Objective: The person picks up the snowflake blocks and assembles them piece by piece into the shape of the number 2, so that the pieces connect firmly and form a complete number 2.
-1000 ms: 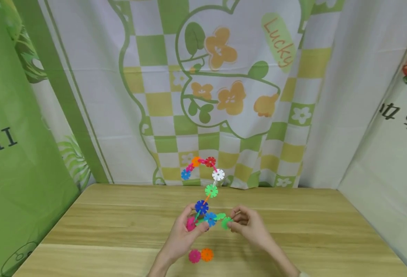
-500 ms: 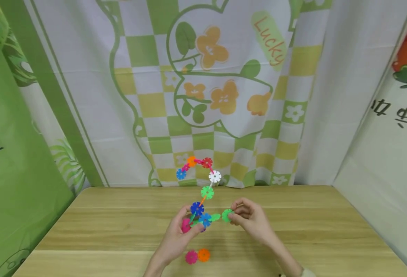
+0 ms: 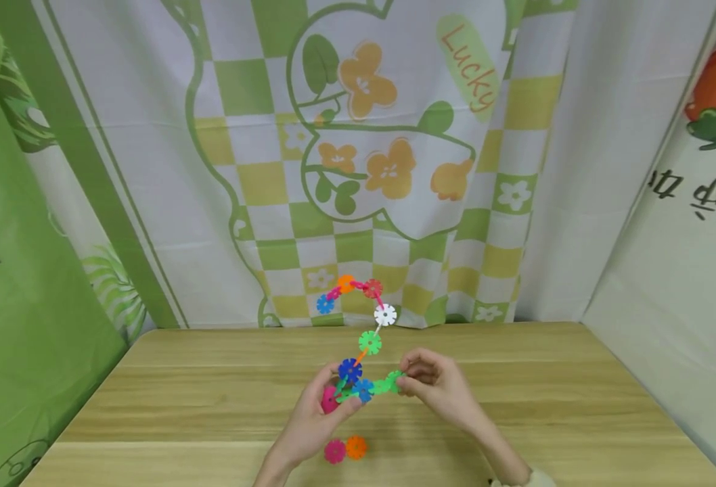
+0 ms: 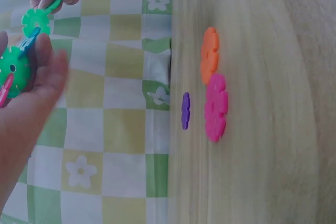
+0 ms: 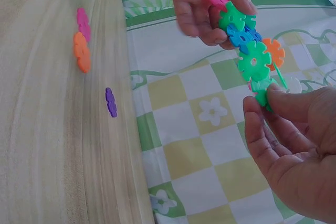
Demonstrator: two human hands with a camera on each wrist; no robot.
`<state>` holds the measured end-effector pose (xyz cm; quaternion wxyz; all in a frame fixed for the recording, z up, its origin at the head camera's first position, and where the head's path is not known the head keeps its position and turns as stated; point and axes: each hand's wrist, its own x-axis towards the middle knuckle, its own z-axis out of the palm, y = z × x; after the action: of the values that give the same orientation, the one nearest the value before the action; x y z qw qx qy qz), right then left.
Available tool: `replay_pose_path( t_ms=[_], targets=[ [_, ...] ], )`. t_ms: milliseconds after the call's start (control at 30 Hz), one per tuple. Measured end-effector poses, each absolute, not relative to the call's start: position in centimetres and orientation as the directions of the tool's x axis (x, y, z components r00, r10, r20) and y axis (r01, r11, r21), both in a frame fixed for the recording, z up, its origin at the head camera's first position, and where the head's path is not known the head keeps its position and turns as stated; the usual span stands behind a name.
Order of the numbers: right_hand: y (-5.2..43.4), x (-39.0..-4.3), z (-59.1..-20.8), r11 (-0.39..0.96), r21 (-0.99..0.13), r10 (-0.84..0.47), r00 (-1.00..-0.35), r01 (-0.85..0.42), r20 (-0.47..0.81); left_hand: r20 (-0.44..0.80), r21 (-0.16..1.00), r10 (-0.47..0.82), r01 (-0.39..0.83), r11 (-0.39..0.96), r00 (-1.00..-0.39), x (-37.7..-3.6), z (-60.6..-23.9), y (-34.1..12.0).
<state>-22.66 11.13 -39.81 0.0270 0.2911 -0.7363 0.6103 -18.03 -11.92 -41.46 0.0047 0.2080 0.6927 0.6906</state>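
A chain of snowflake discs in several colours rises from my hands and curls over at the top. My left hand grips its lower end, a cluster of pink, green and blue discs. My right hand pinches a green disc that touches the green piece at the chain's lower end. In the right wrist view the right hand's fingertips pinch that small green disc just below a bigger green disc. The left wrist view shows my left hand round a green disc.
On the wooden table near me lie a loose pink disc and an orange disc, touching. A purple disc lies farther back by the cloth. A patterned cloth hangs behind and green panels stand at the sides.
My right hand has moved left with the green disc, from a small gap to touching the chain's lower end. My left hand has kept its grip.
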Motion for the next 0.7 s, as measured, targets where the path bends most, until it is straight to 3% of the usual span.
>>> replay_pose_path(
  t_ms=[100,400,700],
  targets=[
    [10.9,-22.5,-39.8,0.080,-0.878,-0.384,-0.828,-0.471,0.409,0.277,0.961,0.245,0.268,-0.073,-0.929,-18.0,-41.6,-11.4],
    [10.0,-21.9,-39.8,0.075,-0.847,-0.341,-0.811,-0.527,0.475,0.205,0.979,0.006,0.205,-0.004,-0.979,-17.9,-42.0,-10.0],
    [9.4,-21.6,-40.1,0.085,-0.862,-0.291,-0.840,-0.499,0.458,0.209,0.978,-0.042,0.209,0.014,-0.977,-18.0,-42.2,-9.8]
  ],
)
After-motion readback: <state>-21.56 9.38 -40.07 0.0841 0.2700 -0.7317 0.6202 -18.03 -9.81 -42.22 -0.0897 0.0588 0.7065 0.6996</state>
